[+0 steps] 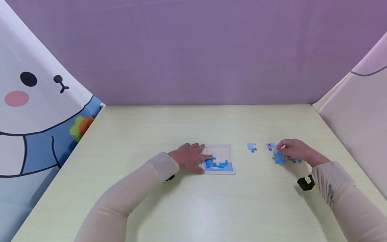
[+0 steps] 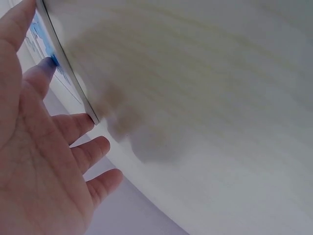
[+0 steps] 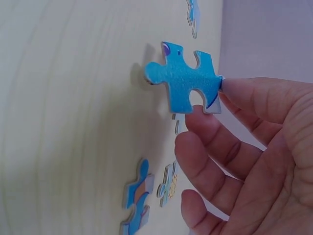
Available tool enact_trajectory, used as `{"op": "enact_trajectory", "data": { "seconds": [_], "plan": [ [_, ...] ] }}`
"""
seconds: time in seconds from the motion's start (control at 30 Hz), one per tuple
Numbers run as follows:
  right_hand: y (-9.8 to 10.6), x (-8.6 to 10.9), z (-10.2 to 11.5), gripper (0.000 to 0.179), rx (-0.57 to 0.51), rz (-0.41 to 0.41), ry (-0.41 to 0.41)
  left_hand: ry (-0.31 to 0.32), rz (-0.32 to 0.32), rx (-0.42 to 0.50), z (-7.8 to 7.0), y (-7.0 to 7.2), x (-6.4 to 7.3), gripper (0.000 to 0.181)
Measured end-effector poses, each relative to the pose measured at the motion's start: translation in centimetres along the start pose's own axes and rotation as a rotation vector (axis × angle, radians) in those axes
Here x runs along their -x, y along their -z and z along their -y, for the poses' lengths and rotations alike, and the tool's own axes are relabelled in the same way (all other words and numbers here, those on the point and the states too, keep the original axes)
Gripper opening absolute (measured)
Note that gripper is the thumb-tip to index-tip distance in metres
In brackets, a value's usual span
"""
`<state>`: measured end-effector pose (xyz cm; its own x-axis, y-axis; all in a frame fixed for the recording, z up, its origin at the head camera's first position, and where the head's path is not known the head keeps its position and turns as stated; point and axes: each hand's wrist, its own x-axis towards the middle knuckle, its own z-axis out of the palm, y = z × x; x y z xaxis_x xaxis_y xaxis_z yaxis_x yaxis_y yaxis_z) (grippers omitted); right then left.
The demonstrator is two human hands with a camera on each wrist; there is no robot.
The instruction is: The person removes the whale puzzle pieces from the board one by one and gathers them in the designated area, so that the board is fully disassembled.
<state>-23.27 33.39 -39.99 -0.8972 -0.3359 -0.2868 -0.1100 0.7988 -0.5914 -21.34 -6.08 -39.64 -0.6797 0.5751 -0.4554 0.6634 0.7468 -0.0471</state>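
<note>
A square puzzle tray (image 1: 233, 164) with a pale frame lies mid-table, joined blue pieces (image 1: 217, 165) filling its lower part. My left hand (image 1: 189, 157) rests spread on the tray's left side. Its index finger reaches over the frame onto a blue piece, and the thumb lies at the lower left corner. To the right, my right hand (image 1: 293, 149) pinches a blue jigsaw piece (image 3: 188, 81) between thumb and fingers; in the right wrist view it is raised off the table, with its printed side showing. Loose pieces (image 3: 137, 193) lie below that hand.
Between the tray and my right hand lies a loose piece (image 1: 252, 147), and another piece (image 1: 270, 146) sits right beside the hand. A purple backdrop (image 1: 205, 53) rises at the table's far edge. Printed cloth (image 1: 39, 111) hangs along the left side.
</note>
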Motion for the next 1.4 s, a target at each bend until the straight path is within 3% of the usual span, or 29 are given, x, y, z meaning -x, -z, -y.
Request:
{"op": "enact_trajectory", "data": {
  "seconds": [0.3, 0.83, 1.4],
  "plan": [
    [-0.33, -0.26, 0.12, 0.017, -0.005, 0.002, 0.006, 0.0, 0.003, 0.002, -0.03, -0.05, 0.08, 0.068],
    [-0.54, -0.66, -0.08, 0.02, 0.001, 0.043, -0.095, 0.009, 0.006, -0.003, -0.08, 0.0, 0.25, 0.07],
    [-0.89, -0.74, -0.12, 0.026, 0.065, 0.018, -0.121, -0.002, 0.006, -0.004, -0.06, 0.15, 0.27, 0.07]
  ]
}}
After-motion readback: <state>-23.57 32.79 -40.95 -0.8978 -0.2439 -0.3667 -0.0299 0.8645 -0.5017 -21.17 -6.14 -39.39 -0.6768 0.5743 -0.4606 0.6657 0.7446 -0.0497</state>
